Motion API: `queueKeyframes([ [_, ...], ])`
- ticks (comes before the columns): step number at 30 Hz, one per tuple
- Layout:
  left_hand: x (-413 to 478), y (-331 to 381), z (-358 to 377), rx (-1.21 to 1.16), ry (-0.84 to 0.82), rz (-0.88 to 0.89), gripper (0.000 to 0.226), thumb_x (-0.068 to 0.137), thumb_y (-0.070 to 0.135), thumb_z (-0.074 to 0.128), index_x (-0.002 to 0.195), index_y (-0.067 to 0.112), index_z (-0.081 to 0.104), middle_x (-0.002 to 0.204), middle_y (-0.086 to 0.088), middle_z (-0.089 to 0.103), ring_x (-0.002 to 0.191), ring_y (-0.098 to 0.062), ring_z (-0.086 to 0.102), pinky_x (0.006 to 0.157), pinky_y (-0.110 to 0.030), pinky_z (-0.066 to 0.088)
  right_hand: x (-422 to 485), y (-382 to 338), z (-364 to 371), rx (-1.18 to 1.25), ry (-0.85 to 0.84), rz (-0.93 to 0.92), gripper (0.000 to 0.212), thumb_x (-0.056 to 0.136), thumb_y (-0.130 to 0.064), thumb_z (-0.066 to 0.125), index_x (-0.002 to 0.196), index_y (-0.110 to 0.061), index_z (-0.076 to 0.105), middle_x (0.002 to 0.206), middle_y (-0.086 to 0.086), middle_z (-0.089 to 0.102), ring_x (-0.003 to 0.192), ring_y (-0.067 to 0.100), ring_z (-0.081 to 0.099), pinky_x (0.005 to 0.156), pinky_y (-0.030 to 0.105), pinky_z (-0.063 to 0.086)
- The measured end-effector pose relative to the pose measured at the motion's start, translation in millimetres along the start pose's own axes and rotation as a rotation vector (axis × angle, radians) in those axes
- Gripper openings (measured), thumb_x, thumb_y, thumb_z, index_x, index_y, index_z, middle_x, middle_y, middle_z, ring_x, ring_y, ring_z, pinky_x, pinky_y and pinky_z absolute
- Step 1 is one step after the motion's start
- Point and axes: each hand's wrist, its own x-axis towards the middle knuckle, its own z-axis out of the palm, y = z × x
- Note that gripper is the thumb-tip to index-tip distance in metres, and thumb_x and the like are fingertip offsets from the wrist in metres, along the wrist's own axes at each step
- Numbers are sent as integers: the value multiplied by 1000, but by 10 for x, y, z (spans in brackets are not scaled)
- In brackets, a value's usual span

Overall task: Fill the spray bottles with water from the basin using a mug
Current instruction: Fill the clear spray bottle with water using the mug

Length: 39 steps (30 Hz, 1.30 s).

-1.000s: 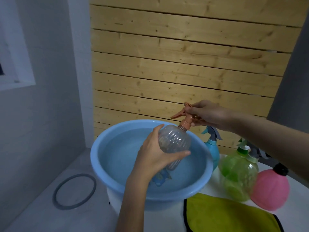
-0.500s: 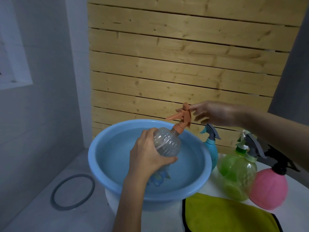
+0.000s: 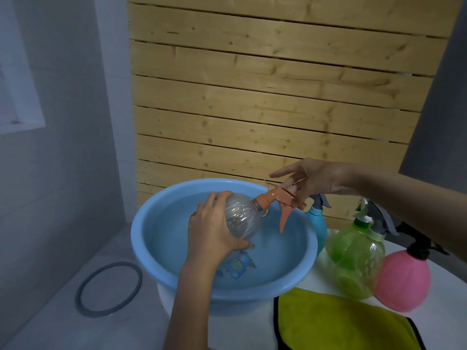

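Note:
My left hand [image 3: 214, 231] grips a clear ribbed spray bottle [image 3: 240, 215] and holds it tilted over the blue basin [image 3: 141, 248], which holds water. The bottle's orange spray head [image 3: 280, 200] points right with its trigger hanging down. My right hand [image 3: 316, 178] pinches that spray head between its lower fingers while the index finger sticks out straight. A blue mug with a cartoon print [image 3: 236, 266] lies under the water in the basin, partly hidden by my left wrist.
To the right of the basin stand a teal spray bottle [image 3: 317, 223], a green one [image 3: 353, 258] and a pink one [image 3: 401, 281] on a white table [image 3: 326, 284]. A yellow cloth [image 3: 336, 322] lies in front. A grey ring [image 3: 108, 289] lies on the floor at left.
The bottle has tipped further over to the right, and its trigger has swung from pointing left to hanging down. My right hand has come back onto the spray head after letting go.

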Motion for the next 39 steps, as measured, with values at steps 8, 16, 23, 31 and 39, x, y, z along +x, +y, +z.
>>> queueKeyframes([
  [8,-14,80,53,-125,-78,31,98,42,45,88,128,37,42,122,19,46,111,-10,48,83,-25,40,-26,73,54,-301,228,-249,39,63,8,82,74,-28,71,86,2,75,86,17,69,78,30,57],
  [16,-42,150,53,-219,-102,3,89,45,47,88,122,37,45,110,22,44,106,-3,47,79,-20,35,-14,144,98,-361,428,-464,39,69,3,79,79,-33,70,92,-6,63,89,1,54,84,12,42],
  [23,-8,66,21,-4,37,36,101,36,43,88,127,34,44,122,14,47,108,-16,50,87,-33,42,-139,-21,49,242,217,233,38,99,-38,42,131,-19,47,116,13,63,76,18,61,71,26,48],
  [31,15,54,50,-56,47,79,100,35,38,86,126,37,45,120,17,48,106,-15,51,83,-29,42,-97,54,45,21,237,58,36,64,-23,86,94,-10,72,85,7,68,77,14,54,68,26,44],
  [39,-15,5,41,-105,-81,3,99,38,41,88,126,38,44,121,20,48,110,-12,51,86,-29,45,-81,249,-38,7,282,-238,21,68,6,79,79,-11,74,77,-4,73,70,2,64,60,20,54],
])
